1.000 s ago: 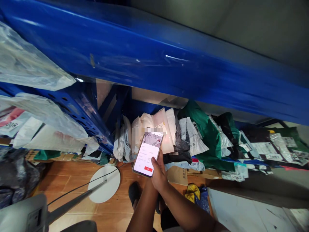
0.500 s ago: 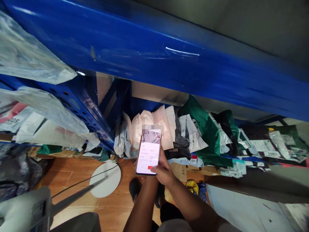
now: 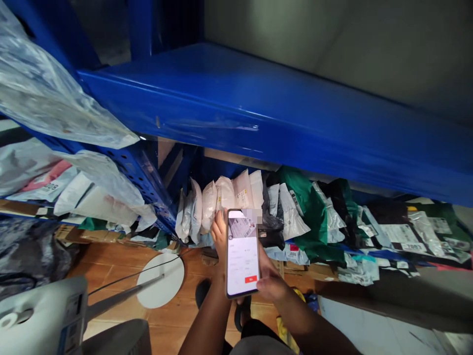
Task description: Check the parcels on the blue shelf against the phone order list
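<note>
A phone [image 3: 242,266] with a lit screen sits in my right hand [image 3: 273,283], whose thumb lies beside a red button at the screen's lower right. The upper screen shows a camera picture of a label, partly blurred out. My left hand [image 3: 219,228] reaches up behind the phone, its fingers extended against the lower front of the white parcels. Part of that hand is hidden by the phone. Among the upright parcels are a puffy white parcel [image 3: 209,199], a white parcel with a yellow-marked label [image 3: 242,191] and a green bag [image 3: 305,202].
A blue shelf beam [image 3: 236,106] crosses above the parcels. Clear plastic sheeting [image 3: 55,93] hangs at the left. Below stand a white round base [image 3: 160,281] with a pole and cable, and a pale machine [image 3: 40,315]. Black labelled parcels [image 3: 401,231] fill the right side.
My left hand has come out from behind the phone to the parcels. The phone in my right hand has shifted right and down in view, and the camera view has tilted.
</note>
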The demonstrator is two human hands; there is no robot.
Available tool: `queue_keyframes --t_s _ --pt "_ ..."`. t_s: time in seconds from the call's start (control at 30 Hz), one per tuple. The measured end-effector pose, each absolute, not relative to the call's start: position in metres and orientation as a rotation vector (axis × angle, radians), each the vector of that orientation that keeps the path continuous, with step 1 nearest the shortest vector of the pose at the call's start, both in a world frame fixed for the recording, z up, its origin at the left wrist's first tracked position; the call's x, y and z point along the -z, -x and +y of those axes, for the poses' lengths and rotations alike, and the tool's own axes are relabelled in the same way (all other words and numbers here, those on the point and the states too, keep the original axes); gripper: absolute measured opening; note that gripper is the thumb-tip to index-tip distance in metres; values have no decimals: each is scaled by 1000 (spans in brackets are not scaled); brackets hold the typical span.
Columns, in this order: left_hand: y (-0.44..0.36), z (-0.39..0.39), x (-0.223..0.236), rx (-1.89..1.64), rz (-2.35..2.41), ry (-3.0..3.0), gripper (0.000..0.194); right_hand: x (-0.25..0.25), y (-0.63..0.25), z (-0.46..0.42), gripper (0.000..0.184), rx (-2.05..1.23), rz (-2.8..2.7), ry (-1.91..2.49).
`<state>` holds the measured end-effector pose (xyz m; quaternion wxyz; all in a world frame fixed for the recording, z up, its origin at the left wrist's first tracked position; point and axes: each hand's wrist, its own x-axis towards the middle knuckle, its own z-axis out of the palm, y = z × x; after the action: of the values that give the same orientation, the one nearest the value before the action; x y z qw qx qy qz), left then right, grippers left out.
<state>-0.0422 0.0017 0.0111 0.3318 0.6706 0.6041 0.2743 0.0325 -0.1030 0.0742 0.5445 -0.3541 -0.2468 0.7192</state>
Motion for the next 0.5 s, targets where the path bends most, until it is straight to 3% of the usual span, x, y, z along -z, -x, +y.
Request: queue_keyframes --t_s 0.2,0.37,0.5 --pt "39 23 -40 -414 1826 -1899 64 -74 -73 -133 95 -1607 -491 979" --pt "56 29 -16 -560 1603 -1867 56 -71 -92 -134 87 -1542 -505 1013" --pt "66 20 7 -701 1468 -1917 54 -59 -79 -128 96 -1610 -554 970"
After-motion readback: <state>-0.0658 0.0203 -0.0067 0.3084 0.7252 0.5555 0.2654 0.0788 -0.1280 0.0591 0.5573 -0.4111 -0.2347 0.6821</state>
